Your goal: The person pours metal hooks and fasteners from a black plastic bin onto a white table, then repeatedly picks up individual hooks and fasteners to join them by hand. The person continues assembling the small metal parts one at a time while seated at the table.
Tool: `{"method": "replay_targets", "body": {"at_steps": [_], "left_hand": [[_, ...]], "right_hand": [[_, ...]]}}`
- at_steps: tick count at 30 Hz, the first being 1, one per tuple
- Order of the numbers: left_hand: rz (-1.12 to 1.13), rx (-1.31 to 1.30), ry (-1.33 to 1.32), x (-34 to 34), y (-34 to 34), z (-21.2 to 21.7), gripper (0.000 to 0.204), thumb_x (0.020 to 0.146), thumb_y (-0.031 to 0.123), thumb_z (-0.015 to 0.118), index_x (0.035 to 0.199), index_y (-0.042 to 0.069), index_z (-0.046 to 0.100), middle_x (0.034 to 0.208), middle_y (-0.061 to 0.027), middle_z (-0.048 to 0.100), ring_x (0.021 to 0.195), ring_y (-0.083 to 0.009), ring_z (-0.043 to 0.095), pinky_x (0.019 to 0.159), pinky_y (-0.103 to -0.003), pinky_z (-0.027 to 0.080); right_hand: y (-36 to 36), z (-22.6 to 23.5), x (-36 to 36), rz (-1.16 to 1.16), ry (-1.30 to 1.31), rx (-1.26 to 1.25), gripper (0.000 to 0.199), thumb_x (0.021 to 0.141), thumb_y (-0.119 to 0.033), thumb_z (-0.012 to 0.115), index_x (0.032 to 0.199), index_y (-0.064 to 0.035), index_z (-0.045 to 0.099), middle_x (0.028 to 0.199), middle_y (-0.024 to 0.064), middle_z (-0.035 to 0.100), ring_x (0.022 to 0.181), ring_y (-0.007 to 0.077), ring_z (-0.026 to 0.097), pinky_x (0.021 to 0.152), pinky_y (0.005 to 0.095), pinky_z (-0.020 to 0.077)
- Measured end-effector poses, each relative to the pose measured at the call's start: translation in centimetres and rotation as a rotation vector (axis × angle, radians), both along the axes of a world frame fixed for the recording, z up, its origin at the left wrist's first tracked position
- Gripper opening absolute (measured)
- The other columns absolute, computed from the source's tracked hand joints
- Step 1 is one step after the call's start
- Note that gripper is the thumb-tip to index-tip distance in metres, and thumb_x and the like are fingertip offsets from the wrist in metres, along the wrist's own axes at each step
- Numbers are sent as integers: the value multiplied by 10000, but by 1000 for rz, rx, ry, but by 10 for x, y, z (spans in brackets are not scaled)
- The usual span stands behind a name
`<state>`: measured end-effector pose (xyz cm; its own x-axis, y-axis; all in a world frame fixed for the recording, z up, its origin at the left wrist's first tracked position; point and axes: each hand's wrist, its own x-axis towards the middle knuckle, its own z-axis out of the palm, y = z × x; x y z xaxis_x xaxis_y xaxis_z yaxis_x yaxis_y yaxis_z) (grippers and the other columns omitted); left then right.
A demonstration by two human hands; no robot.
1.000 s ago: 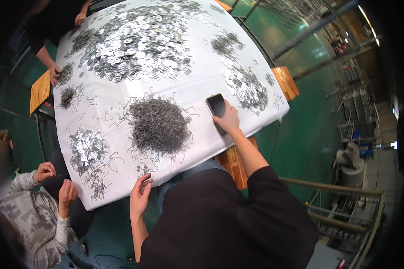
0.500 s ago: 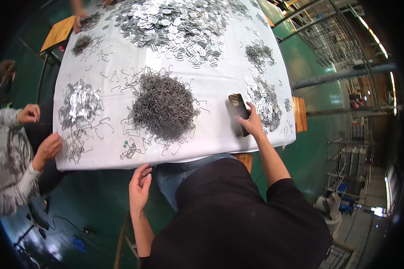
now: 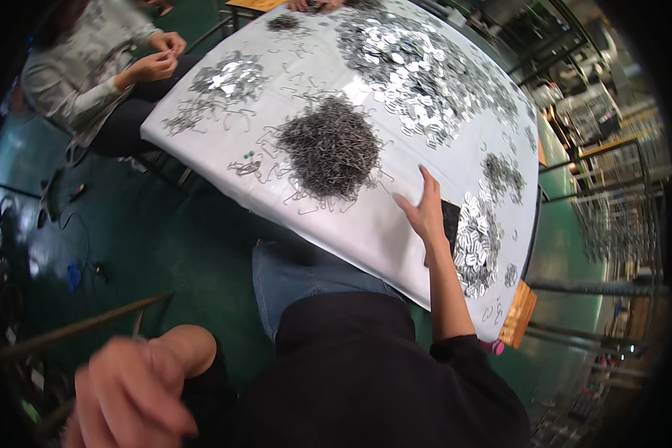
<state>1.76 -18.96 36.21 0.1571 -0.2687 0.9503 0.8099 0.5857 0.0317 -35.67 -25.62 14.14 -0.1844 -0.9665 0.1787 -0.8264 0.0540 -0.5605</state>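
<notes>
My right hand [image 3: 427, 213] is open over the white-covered table [image 3: 384, 239], thumb and fingers apart, with nothing in it. Just right of it, partly hidden by my hand and forearm, a dark phone [image 3: 450, 221] lies beside a heap of flat silver slotted pieces [image 3: 476, 243]. To the left of that hand is a big dark pile of bent wire hooks [image 3: 330, 148], loose ones scattered around its edge. My left hand [image 3: 131, 392] is raised off the table at lower left, fingers bent and smeared by motion; whether it holds anything cannot be made out.
A large mound of silver pieces [image 3: 407, 63] covers the far side. At left, a seated co-worker [image 3: 89, 75] holds both hands together near a smaller silver pile [image 3: 231, 77]. Another person's hands [image 3: 313, 4] show at the far edge. A wooden stool [image 3: 518, 313] stands by the right corner.
My right hand has come away from the phone and opened beside it. My left hand has moved from the table's edge down to lower left. The whole view has turned.
</notes>
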Motion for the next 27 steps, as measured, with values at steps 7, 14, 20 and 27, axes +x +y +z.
{"method": "replay_targets", "body": {"at_steps": [7,14,20,27], "left_hand": [[-48,-407,-580,-26,77,58,129,800,-57,511,862,55,526,758,-53,505,606,-179,524,526,-345,434],[-534,-461,-879,34,85,11,251,888,123,523,1121,94,612,987,-114,644,780,-176,613,602,-313,479],[144,1570,-859,41,63,-273,288,903,162,560,1136,6,623,923,-46,632,826,-153,585,750,-282,479],[395,1752,-2103,4,222,-546,299,891,166,471,1045,-12,654,1100,-210,632,975,-343,613,833,-456,489]], "right_hand": [[-97,14,99,276,93,108,1046,562,-367,884,1435,-251,319,1489,248,190,1361,444,245,1042,509,375],[-122,-5,104,243,30,6,566,625,-192,784,1151,-201,574,1389,176,379,1249,384,399,978,463,444],[-135,-10,88,339,-26,-56,479,662,-130,726,1115,-154,570,1366,161,407,1228,379,417,975,445,436],[-136,-6,89,423,51,-57,550,672,-125,748,1176,-158,532,1395,198,362,1263,422,371,1012,463,404]]}}
